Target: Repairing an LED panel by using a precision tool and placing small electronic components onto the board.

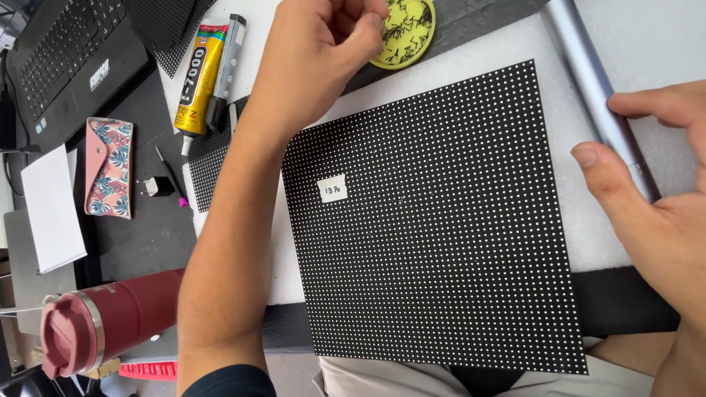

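Note:
A black panel (441, 220) dotted with white points lies flat on white foam (610, 242) in front of me, a small white label (332, 189) stuck near its left edge. My left hand (316, 59) reaches across its top left corner to a yellow round dish (412, 29) of small dark pins, fingertips pinched together at the dish rim; whether a pin is between them is hidden. My right hand (654, 198) hovers at the panel's right side, fingers apart, touching a long grey metal tube (596, 88).
A yellow glue tube (197, 77) and a dark marker (224, 73) lie at the upper left, with another dotted panel piece (209, 158). Further left are a laptop (66, 59), a floral pink case (109, 167), a white pad (51, 209) and a maroon bottle (103, 320).

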